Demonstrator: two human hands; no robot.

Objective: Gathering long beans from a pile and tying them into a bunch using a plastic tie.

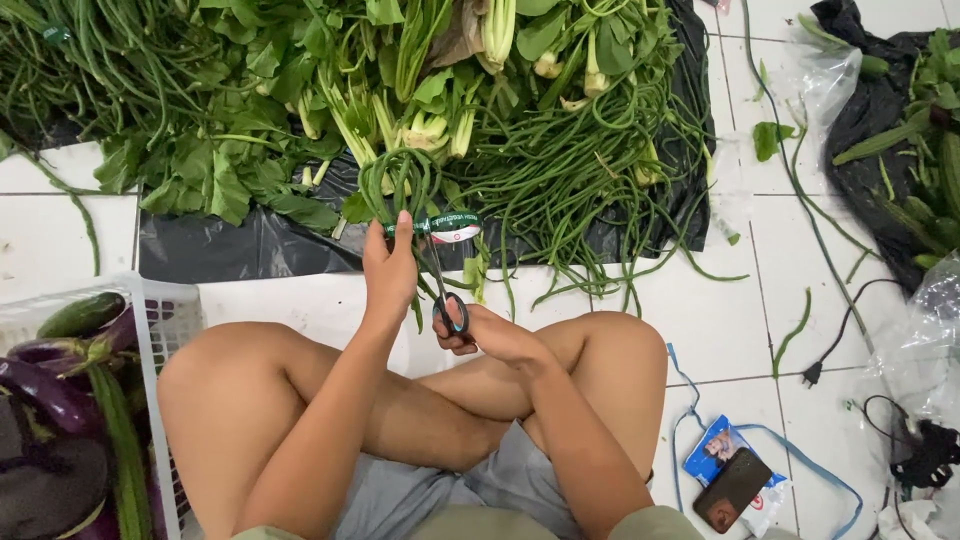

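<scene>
A black sheet (240, 245) on the floor carries piled greens (250, 110) and long beans (580, 170). Just in front of it, the left hand (388, 268) grips a looped bean bundle (405, 185), taped and standing upright above the fist. Just right of that, the right hand (490, 335) holds scissors (440, 285), blades pointing up toward the bundle's stems.

One head-worn camera, looking steeply down and close over crossed legs (400, 400) toward the tiled floor (760, 300) ahead.

Bare arms, no sleeves reaching the forearms. Left hand (388, 268) and right hand (490, 335) bare: no gloves, rings or watch showing. Bare knees. Grey shorts (425, 495). Pale olive shirt hem at bottom edge.
</scene>
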